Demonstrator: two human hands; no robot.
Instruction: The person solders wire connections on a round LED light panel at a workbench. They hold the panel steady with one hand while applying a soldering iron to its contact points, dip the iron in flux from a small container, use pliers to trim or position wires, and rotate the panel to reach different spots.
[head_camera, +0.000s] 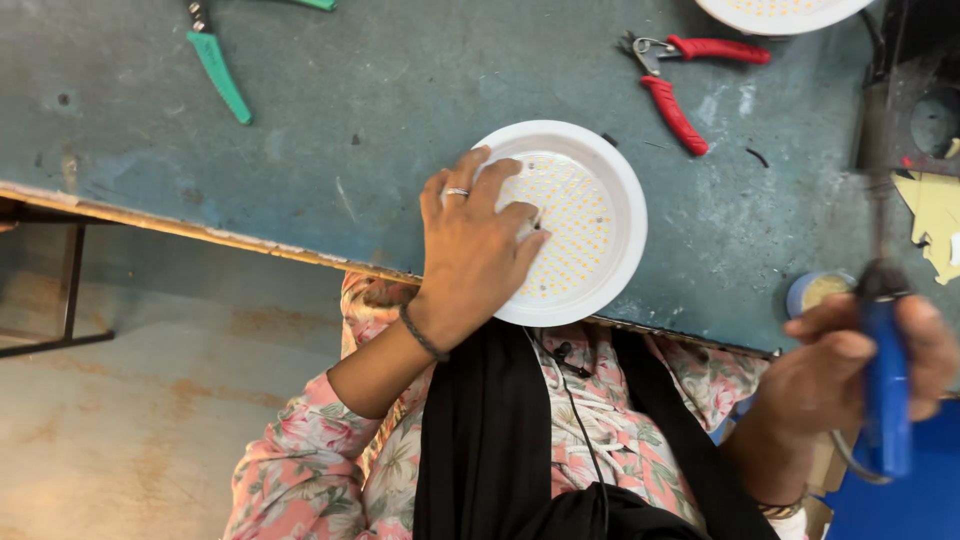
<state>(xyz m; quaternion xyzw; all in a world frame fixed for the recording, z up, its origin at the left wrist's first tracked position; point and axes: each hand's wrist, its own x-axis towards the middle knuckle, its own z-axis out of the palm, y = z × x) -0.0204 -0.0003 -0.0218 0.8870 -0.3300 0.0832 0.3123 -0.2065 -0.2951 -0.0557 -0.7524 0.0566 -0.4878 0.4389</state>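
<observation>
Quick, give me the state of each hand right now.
Left hand: open, fingers spread flat on the round white plastic light panel.
Right hand: closed around a blue-handled tool.

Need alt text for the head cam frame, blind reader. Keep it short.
A person's left hand rests flat on a round white LED panel at the edge of a worn teal workbench, while the right hand holds a blue-handled tool off to the side. Red pliers and green pliers lie further back.
</observation>
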